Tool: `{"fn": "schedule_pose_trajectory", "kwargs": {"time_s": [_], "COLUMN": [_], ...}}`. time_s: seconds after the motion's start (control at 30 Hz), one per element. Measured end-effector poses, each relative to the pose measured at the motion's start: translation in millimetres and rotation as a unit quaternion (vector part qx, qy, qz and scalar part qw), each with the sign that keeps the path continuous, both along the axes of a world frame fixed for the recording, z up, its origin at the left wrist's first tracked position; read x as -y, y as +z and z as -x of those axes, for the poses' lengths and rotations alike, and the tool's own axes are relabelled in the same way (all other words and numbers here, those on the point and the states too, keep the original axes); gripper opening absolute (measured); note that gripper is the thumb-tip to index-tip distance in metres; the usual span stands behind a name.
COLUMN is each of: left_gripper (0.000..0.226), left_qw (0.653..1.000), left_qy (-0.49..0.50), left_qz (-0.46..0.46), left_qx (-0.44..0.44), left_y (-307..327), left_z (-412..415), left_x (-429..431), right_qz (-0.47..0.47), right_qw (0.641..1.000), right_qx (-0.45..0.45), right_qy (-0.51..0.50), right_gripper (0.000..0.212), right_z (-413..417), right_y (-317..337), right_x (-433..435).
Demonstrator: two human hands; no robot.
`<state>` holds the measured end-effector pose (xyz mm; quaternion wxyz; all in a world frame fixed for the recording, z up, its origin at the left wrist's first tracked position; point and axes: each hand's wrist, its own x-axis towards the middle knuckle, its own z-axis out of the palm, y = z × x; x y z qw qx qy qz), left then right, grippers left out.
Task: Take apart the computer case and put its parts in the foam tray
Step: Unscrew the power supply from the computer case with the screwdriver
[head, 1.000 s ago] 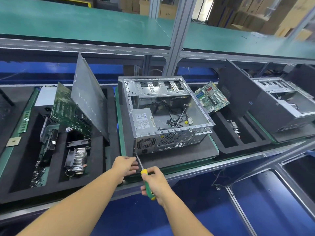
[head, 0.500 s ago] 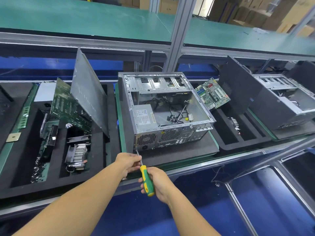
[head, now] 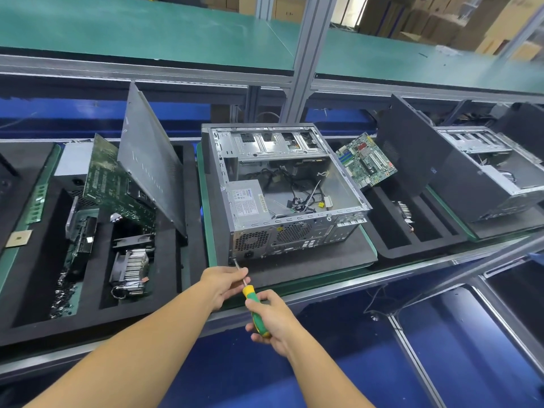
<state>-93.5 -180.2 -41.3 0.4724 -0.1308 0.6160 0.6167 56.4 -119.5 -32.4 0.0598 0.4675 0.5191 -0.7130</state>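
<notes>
One green-matted shelf (head: 147, 33) overhead, cardboard boxes (head: 426, 22) beyond, computer case (head: 282, 201) open on black foam (head: 309, 266), right hand (head: 273, 319) gripping the screwdriver (head: 249, 293) handle, left hand (head: 223, 285) pinching its shaft.

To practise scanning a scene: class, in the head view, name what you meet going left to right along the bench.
RAM stick → side panel → case → motherboard → black panel → second case
</notes>
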Motion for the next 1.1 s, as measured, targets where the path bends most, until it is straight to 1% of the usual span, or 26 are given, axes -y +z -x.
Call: {"fn": "schedule_pose_trajectory", "kwargs": {"time_s": [0.07,0.17,0.2,0.3,0.4,0.47,0.6,0.67,0.77,0.83,1.0,1.1], "left_gripper": [0.020,0.019,0.019,0.019,0.020,0.020,0.030,0.028,0.026,0.027,0.018,0.015], "left_qw": [1.000,1.000,1.000,1.000,0.999,0.998,0.999,0.999,1.000,1.000,0.999,0.999], "left_qy": [0.008,0.018,0.013,-0.002,-0.016,-0.032,-0.051,-0.039,-0.016,-0.003,-0.006,-0.016], "left_qz": [0.006,-0.008,-0.008,-0.011,-0.021,-0.022,-0.002,0.006,0.008,0.004,-0.011,-0.016], "left_qx": [0.005,0.024,0.026,0.027,0.036,0.041,0.015,0.005,-0.001,0.003,0.031,0.037], "left_y": [1,2,3,5,6,6,4,0,-2,-2,0,0], "left_z": [0,1,1,2,4,4,2,2,3,4,7,8], "left_x": [0,0,0,2,3,3,1,0,1,3,3,0], "right_qz": [0.011,0.054,0.056,0.026,-0.002,-0.016,-0.031,-0.014,0.038,0.053,-0.005,-0.009], "right_qw": [1.000,0.998,0.998,1.000,1.000,1.000,0.999,1.000,0.999,0.999,1.000,1.000], "right_qx": [-0.003,0.005,0.006,-0.009,-0.017,-0.009,-0.003,-0.005,-0.006,-0.004,-0.017,-0.012], "right_qy": [-0.004,-0.007,-0.001,0.012,0.004,0.004,0.013,0.007,0.000,0.005,0.003,-0.016], "right_gripper": [0.025,0.037,0.038,0.026,0.016,0.016,0.016,0.018,0.032,0.035,0.013,0.017], "right_z": [3,7,8,9,8,9,10,11,15,16,13,13], "right_y": [2,4,5,3,-1,-3,-8,-7,-2,-1,-4,-7], "right_x": [0,-2,-3,-2,-1,-2,0,1,0,-3,-5,-4]}}
